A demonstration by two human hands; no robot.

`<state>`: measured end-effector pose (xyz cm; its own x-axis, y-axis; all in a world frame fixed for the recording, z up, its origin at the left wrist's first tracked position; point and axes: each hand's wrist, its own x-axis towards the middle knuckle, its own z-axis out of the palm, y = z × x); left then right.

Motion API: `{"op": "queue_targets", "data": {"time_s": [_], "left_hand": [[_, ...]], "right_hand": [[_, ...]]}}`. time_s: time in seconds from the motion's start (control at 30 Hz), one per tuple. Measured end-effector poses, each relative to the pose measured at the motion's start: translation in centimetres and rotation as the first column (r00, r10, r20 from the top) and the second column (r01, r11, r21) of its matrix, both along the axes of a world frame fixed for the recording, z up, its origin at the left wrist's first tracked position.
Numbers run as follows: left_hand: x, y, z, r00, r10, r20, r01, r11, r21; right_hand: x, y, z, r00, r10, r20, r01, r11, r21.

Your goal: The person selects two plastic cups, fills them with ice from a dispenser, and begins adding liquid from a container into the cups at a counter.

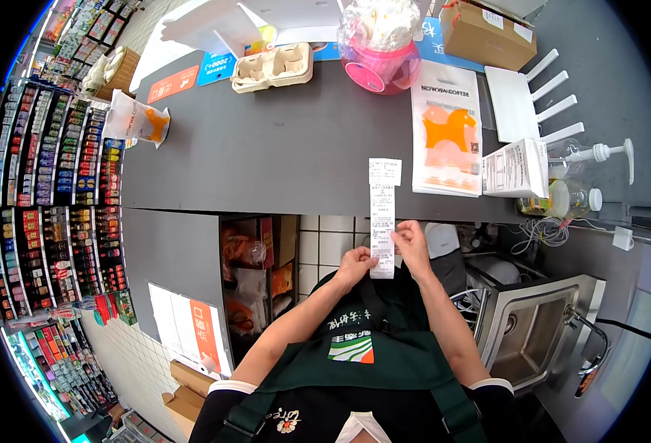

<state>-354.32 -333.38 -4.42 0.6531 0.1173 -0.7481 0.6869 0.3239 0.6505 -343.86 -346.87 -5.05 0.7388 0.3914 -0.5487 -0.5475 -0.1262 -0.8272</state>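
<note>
A long strip of printed white receipt paper (382, 214) runs from in front of the dark green apron up over the edge of the grey counter (266, 159). My left hand (356, 267) pinches its left edge near the lower end. On its right edge, a little higher, the fingers of my right hand (410, 244) are closed. A separate-looking wider slip (385, 172) lies at the top of the strip on the counter. To the right of it are flat white bags with an orange print (447, 133).
Beyond stand an egg-carton-like cup tray (272, 68), a pink container (381, 63), a cardboard box (488, 33) and a white router (514, 103). A pump bottle (587, 153) and carton (515, 170) are at right, above a steel sink (536, 340). Store shelves (52, 148) line the left.
</note>
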Motion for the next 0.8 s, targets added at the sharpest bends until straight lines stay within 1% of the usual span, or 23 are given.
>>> {"op": "queue_targets", "data": {"time_s": [0.03,0.1,0.13,0.2,0.33,0.5,0.6,0.73,0.8], "left_hand": [[0.0,0.1,0.0,1.0,-0.007,-0.006,0.007,1.0,0.001],[0.0,0.2,0.0,1.0,-0.006,-0.016,0.005,1.0,-0.023],[0.0,0.2,0.0,1.0,-0.001,-0.026,0.0,0.999,-0.047],[-0.1,0.3,-0.1,0.999,-0.005,-0.034,0.003,0.999,-0.048],[-0.2,0.5,-0.1,0.999,-0.002,-0.034,0.0,0.998,-0.058],[-0.3,0.7,-0.1,0.999,-0.013,-0.031,0.012,0.999,-0.052],[-0.3,0.7,-0.1,0.999,-0.032,-0.033,0.03,0.998,-0.058],[-0.8,0.7,-0.9,0.998,-0.06,-0.018,0.059,0.996,-0.068],[-0.9,0.8,-0.4,0.997,-0.072,-0.011,0.072,0.996,-0.059]], "right_hand": [[-0.2,0.0,-0.4,1.0,-0.001,0.001,0.001,1.0,0.0],[-0.6,0.0,-1.0,0.987,0.105,-0.124,-0.093,0.991,0.098],[-0.9,-0.2,-1.2,0.987,0.101,-0.124,-0.089,0.991,0.097],[-1.3,-0.1,-1.2,0.96,0.147,-0.237,-0.105,0.977,0.183],[-1.8,0.3,-1.3,0.965,0.114,-0.237,-0.069,0.979,0.19],[-1.5,0.9,-1.3,0.975,0.027,-0.22,0.019,0.979,0.204],[-1.2,1.0,-1.5,0.98,0.04,-0.197,-0.001,0.981,0.192],[-1.1,0.9,-1.7,0.978,0.031,-0.207,0.007,0.984,0.18],[-1.1,0.8,-1.7,0.979,0.049,-0.197,-0.014,0.984,0.175]]}}
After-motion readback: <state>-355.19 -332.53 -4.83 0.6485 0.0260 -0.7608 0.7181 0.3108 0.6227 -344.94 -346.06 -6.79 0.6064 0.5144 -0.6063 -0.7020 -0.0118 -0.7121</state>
